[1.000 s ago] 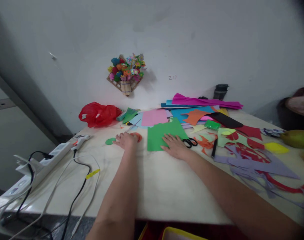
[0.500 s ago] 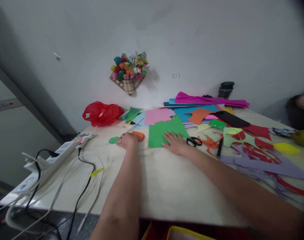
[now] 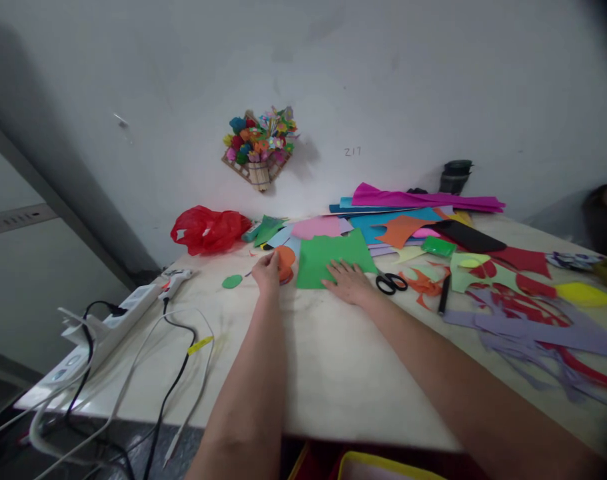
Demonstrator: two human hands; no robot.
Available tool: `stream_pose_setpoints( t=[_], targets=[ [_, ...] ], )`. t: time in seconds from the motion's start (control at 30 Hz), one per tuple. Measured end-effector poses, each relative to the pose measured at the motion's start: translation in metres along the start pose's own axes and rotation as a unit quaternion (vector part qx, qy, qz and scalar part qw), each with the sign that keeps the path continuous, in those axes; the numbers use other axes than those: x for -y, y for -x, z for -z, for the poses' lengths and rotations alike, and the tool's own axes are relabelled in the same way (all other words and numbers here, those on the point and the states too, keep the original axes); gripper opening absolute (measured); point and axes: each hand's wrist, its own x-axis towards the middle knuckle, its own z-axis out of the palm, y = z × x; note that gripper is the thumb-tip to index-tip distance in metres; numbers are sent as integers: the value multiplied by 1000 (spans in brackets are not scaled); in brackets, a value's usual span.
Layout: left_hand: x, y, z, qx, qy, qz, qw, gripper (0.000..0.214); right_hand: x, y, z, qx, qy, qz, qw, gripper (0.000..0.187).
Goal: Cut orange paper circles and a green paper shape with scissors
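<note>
My left hand (image 3: 267, 272) pinches an orange rounded cutout (image 3: 286, 256) by its left edge and holds it tilted up. More orange cutouts lie under it, partly covered. To the left of that hand a small green oval cutout (image 3: 232, 281) lies flat on the table. My right hand (image 3: 350, 283) rests palm down, fingers spread, on the near right part of a green sheet (image 3: 316, 267), whose far edge is cut unevenly. Just right of those fingers are black-handled scissors (image 3: 392, 284), with the blades mostly hidden.
Coloured sheets (image 3: 418, 217) and paper scraps (image 3: 513, 300) cover the right side, beside a black pen (image 3: 444, 295). A red plastic bag (image 3: 208, 230) sits at the back left. A power strip (image 3: 103, 327), cables and a glue gun (image 3: 176, 283) occupy the left.
My left hand has moved from beside the green oval to the orange cutouts and lifted one up. My right hand stays on the green sheet. The view has shifted slightly.
</note>
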Motion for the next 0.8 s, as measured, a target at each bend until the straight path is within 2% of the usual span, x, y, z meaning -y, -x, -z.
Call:
stream_pose_setpoints(
  t=[0.07,0.13,0.23,0.33,0.4,0.5,0.8],
  targets=[
    [-2,6,-7,55,55,43,996,28,0,2,0,-3,-4,6,1000,72],
    [-5,14,-14,133,68,63,987,32,-1,4,0,-11,-6,13,1000,71],
    [-9,25,-21,225,7,61,972,35,-3,6,-1,-31,-8,27,999,69],
    [-11,30,-27,282,-127,64,949,33,-8,5,0,-43,-35,27,998,75],
    [-14,32,-30,290,-223,63,928,27,-13,3,1,-45,-70,15,996,79],
    [-18,30,-31,285,-321,39,903,18,-18,-2,1,-51,-113,5,992,76],
    [-32,27,-18,269,-459,3,847,10,-18,0,-5,-85,-71,56,992,62]
  ],
)
